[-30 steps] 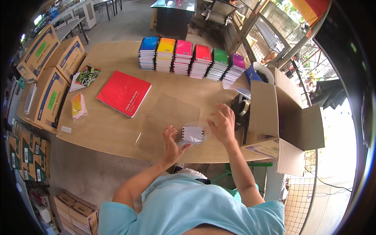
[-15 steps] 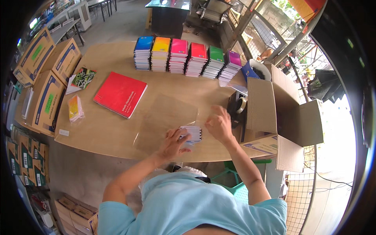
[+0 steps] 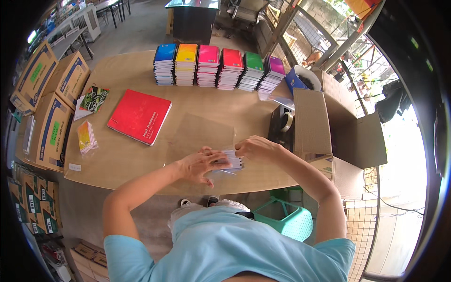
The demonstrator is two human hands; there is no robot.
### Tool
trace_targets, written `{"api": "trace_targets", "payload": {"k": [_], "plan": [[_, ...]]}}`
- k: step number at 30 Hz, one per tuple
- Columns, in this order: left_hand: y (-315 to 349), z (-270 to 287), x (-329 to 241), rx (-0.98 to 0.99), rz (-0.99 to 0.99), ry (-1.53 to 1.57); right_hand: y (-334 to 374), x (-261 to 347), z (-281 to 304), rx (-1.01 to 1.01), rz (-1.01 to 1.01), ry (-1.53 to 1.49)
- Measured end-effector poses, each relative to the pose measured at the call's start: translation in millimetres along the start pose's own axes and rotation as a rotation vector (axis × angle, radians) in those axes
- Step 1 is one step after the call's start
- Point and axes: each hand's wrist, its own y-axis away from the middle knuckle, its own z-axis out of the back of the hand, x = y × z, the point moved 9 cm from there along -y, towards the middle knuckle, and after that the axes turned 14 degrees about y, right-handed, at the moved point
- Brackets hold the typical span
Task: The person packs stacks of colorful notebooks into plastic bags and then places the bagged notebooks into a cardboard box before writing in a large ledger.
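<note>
A small stack of spiral notebooks (image 3: 233, 161) lies at the table's near side, its white page edges and dark coils showing. My left hand (image 3: 203, 165) rests over its left part with the fingers spread. At the stack's upper right corner, my right hand (image 3: 256, 147) is closed, fingertips pinched together; whatever they hold is too small to make out. Beneath and beyond the stack spreads a clear plastic sheet (image 3: 201, 129). To the right stands a black tape dispenser (image 3: 278, 132) carrying a roll of tape (image 3: 287, 121).
Several stacks of coloured notebooks (image 3: 208, 70) line the far side. A large red notebook (image 3: 140, 116) and a plastic-wrapped yellow pack (image 3: 86, 137) lie left. An opened cardboard box (image 3: 312, 120) stands right, by a blue bin (image 3: 295, 80). Closed cartons (image 3: 54, 131) border the left edge.
My right hand has moved left and down from beside the tape dispenser to the small stack. My left hand remains on the stack, its fingers now flatter. The view has shifted slightly.
</note>
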Motion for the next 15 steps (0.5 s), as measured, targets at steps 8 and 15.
{"api": "trace_targets", "payload": {"k": [8,15], "plan": [[-7,-7,9,0.142,0.047,-0.026,-26,4,4,-0.325,0.085,-0.131],[-6,-16,19,0.102,0.040,0.049,-31,14,1,-0.378,0.090,-0.036]]}}
